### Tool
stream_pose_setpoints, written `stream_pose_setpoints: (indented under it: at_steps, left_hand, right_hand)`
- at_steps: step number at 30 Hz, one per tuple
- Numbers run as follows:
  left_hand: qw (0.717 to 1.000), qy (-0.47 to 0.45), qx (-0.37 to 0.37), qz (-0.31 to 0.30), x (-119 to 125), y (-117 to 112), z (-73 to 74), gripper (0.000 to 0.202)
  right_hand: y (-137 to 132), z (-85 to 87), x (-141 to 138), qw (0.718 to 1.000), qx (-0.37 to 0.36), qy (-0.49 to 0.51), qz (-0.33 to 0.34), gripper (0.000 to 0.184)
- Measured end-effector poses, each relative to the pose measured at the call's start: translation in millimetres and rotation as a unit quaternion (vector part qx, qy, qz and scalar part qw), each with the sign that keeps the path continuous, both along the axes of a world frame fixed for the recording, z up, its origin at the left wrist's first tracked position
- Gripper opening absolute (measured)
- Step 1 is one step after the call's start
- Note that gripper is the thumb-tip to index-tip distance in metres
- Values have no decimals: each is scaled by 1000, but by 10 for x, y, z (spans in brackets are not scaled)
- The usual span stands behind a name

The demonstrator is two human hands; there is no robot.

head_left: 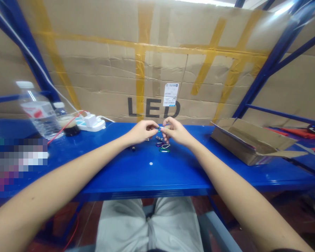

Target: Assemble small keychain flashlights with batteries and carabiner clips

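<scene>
My left hand point(142, 132) and my right hand point(177, 132) meet over the middle of the blue table, fingertips pinched. Between them is a small green carabiner point(159, 129), mostly covered by the fingers. Both hands seem to grip it, one at each end. Just below my right hand lie a purple carabiner point(159, 144), a silver carabiner point(166, 146) and another green carabiner point(165, 150). Several small metal pieces point(159, 138) lie behind them, partly hidden. A small dark piece point(133, 148) rests below my left hand.
An open cardboard box point(252, 143) stands at the right. At the left are a water bottle point(39, 112), a dark-filled cup point(70, 126) and a white power strip point(93, 124). A small white disc point(151, 163) lies near the front edge. Large cardboard point(107, 77) walls the back.
</scene>
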State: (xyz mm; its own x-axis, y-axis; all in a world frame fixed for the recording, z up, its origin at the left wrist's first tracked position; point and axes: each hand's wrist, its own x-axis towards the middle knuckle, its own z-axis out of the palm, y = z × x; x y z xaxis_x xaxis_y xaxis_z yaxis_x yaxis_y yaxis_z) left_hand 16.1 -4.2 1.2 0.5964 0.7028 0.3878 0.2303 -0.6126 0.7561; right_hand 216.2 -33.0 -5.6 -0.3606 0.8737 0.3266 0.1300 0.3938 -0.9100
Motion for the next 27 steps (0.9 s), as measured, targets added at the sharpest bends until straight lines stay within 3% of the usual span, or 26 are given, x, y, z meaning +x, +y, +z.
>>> stream_pose_setpoints:
  at_steps: [4, 10, 20, 24, 27]
  left_hand:
    - [1000, 6, -19, 21, -4, 2, 40, 14]
    - [985, -109, -133, 8, 44, -27, 38, 12]
    - [981, -157, -108, 48, 68, -44, 55, 11]
    - [986, -131, -87, 50, 70, -20, 25, 9]
    - [993, -95, -28, 57, 57, 12, -13, 6]
  right_hand:
    - [-5, 35, 6, 999, 16, 39, 12, 41]
    - [-10, 32, -16, 998, 27, 62, -19, 39]
    - [-20, 23, -95, 992, 26, 111, -53, 36]
    - [-9, 4, -92, 995, 12, 88, -53, 32]
    - [-15, -15, -93, 998, 2, 46, -49, 27]
